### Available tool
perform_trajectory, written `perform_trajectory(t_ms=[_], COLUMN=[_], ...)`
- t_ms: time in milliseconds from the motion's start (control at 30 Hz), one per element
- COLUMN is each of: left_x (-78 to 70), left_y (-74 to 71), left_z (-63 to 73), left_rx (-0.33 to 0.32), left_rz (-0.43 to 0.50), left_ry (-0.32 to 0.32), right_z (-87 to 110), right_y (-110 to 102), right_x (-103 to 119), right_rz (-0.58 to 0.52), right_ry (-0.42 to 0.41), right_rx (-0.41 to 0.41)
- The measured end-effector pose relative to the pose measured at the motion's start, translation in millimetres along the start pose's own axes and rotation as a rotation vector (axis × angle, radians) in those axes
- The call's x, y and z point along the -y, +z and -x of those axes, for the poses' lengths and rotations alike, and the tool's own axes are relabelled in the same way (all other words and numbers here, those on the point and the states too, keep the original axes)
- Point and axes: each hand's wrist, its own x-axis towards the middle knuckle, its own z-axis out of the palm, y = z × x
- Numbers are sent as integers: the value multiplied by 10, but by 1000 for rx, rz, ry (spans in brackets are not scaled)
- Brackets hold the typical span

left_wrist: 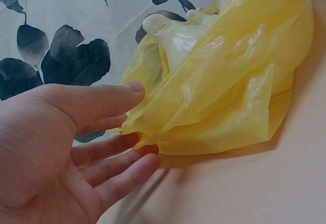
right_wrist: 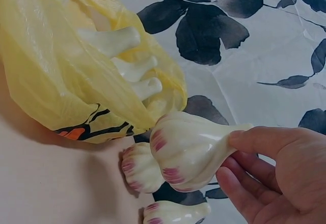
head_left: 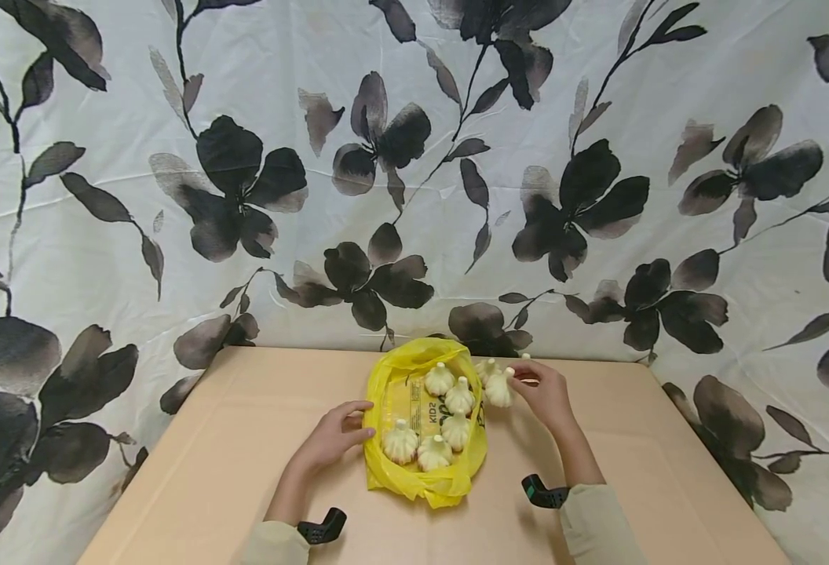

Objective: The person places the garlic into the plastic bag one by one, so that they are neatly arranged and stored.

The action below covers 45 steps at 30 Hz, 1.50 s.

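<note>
Garlic bulb point(right_wrist: 191, 150) observed just beside the right side of the yellow bag point(head_left: 425, 488), near the far edge of the table point(head_left: 188, 455); whether it touches the table cannot be told. Right hand point(head_left: 542, 392) pinches it by the neck between thumb and fingers. Left hand point(head_left: 334, 435) has thumb and fingers apart, fingertips touching the bag's left side. Five bulbs point(head_left: 456, 431) stand inside the bag, necks up. Step in hand is judged to be moving bulbs singly between bag and table; direction is undetermined. Next move would likely call for a firm neck pinch, clear of the loose bulbs point(right_wrist: 140, 169) alongside. In the right wrist view the long axis lies near level, neck toward the hand, purple-marked base toward the bag.
</note>
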Motion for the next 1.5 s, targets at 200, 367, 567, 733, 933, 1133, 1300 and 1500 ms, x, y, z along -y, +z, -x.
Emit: perform_trajectory(t_ms=[200,367,567,733,933,1133,1300,1500], left_x=[3,-7,-4,8,19,30,14,12], left_y=[-1,1,4,7,14,29,37,39], left_z=[2,4,-1,-3,-10,-12,-3,0], left_rx=[-5,-5,-6,-6,-6,-5,-10,-9], left_rz=[-7,-8,-2,-5,-10,-6,7,10], left_ry=[-2,-6,2,2,2,-9,-17,-19], right_z=[2,-15,-45,-63,-61,-64,-81,-98], right_y=[-18,-27,-18,7,35,54,67,91], right_x=[42,84,133,163,222,269,282,314], right_rz=[1,-12,-63,-81,-80,-67,-73,-71], right_ry=[12,5,10,16,8,-5,-11,-3], right_rx=[7,4,12,27,31,26,29,34])
